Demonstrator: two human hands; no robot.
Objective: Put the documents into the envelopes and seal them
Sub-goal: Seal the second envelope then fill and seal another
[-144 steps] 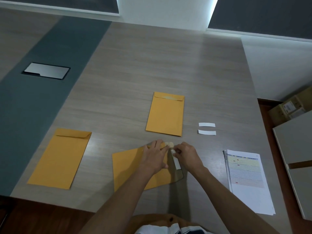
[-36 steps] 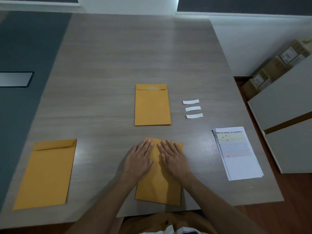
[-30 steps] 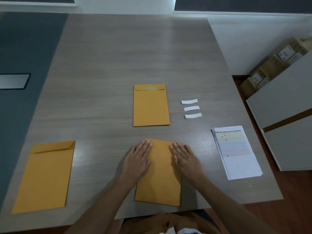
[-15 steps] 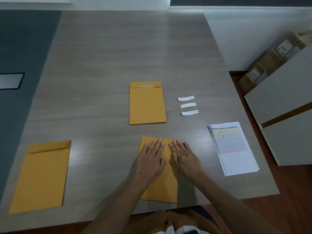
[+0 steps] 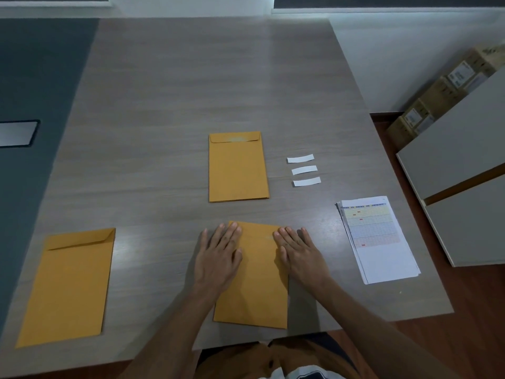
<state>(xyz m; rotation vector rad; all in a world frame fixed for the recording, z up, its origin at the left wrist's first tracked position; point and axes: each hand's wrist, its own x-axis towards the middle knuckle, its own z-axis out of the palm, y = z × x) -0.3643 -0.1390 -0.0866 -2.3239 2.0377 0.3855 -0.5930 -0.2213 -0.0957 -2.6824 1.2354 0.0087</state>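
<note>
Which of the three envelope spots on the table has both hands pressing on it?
The near-centre envelope: the left hand and right hand lie flat on its upper corners. The far stack and the left envelope lie untouched.

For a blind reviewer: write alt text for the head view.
Both hands, left hand and right hand, press flat on a brown envelope at the table's near edge. Beyond lies an envelope stack, right of it three white strips and printed documents; another envelope lies left.
</note>
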